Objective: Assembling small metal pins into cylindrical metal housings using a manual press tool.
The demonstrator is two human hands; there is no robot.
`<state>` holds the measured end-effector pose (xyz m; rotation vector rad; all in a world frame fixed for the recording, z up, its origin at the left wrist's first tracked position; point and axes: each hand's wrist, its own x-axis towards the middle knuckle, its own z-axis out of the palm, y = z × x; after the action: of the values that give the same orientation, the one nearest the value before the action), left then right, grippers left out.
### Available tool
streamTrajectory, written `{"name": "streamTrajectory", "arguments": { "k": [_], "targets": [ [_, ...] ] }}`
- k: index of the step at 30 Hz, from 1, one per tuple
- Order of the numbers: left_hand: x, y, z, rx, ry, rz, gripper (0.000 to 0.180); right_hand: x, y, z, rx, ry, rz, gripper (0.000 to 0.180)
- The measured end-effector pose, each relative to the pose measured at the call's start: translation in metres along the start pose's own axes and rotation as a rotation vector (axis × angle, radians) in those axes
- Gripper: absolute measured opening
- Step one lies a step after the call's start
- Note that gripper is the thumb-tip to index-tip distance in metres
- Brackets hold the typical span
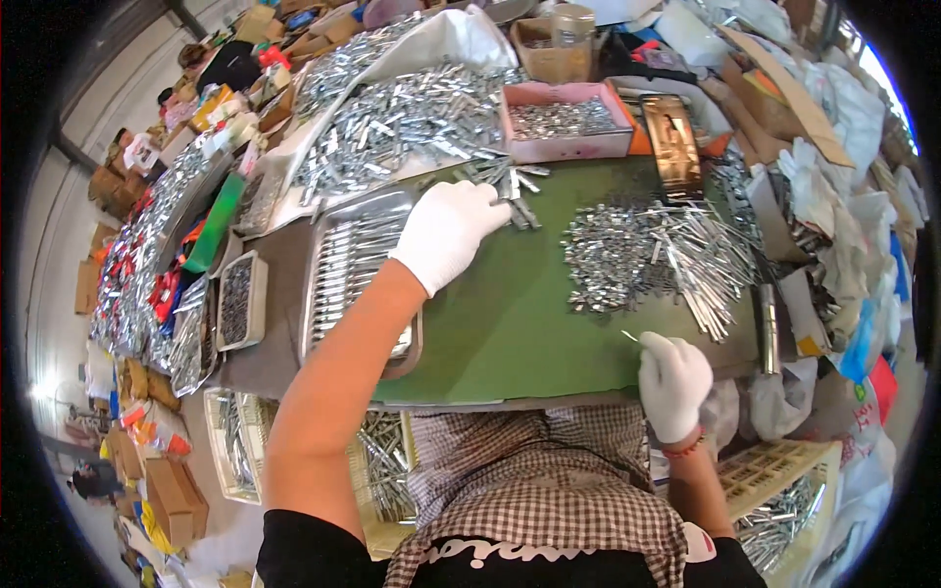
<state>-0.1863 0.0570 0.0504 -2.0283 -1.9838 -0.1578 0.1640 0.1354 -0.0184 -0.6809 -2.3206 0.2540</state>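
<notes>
My left hand [449,233], in a white glove, reaches over the metal tray [420,338], its fingertips curled beside flat silvery metal strips [524,211] at the edge of the big pile. What those fingers hold, if anything, is hidden. Near the front edge of the green work surface [510,323], my gloved right hand [674,384] is closed in a pinch. A small thin pale piece [629,336] sticks out from its fingertips. Inside the tray lie rows of long metal parts [338,279]. Small metal fittings [608,255] and slim metal rods [701,265] are heaped to the right.
A large heap of metal strips [412,118] covers the far side. Beside it stands a pink box [569,142] of small parts, then a propped phone [672,147]. A small tub [242,299] sits at the left. Below are crates [779,480] of metal parts.
</notes>
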Motion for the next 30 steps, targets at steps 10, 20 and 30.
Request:
{"name": "streamTrajectory", "arguments": {
  "k": [10,20,30],
  "targets": [
    [0.004,0.014,0.022,-0.069,-0.246,-0.296,0.016,0.003,-0.001,0.004,0.061,0.077,-0.015,0.02],
    [-0.02,0.064,-0.012,-0.116,-0.121,-0.313,0.01,0.002,0.002,0.003,0.065,0.099,-0.055,0.02],
    [-0.056,0.168,-0.012,-0.527,-0.028,-0.131,0.022,0.01,0.0,-0.015,0.026,-0.086,-0.068,0.018]
  ]
}}
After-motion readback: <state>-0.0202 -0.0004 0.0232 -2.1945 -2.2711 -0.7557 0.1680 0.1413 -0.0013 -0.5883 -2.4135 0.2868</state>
